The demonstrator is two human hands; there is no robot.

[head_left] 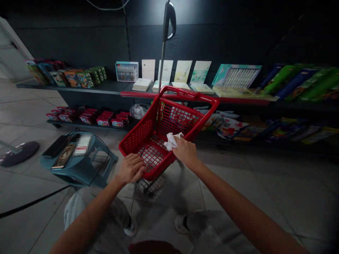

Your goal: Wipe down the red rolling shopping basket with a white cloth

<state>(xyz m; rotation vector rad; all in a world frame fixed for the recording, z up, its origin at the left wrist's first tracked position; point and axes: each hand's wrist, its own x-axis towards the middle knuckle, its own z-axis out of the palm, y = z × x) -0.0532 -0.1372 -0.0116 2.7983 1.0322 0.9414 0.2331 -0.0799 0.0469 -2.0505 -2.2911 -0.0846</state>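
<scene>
Bare forearms reach forward from the bottom of the view. The left hand has its fingers curled closed over the rim of a red wheeled shopping basket. The right hand grips a crumpled white cloth at the basket's inner edge, in front of a dark shelf of boxed goods.

We can read no words, brands or numbers in this view. The printing on the red boxes and the green packages along the shelves is too small and blurred for us, and the white label on the packet lying on the teal plastic stool is pixelated over.
</scene>
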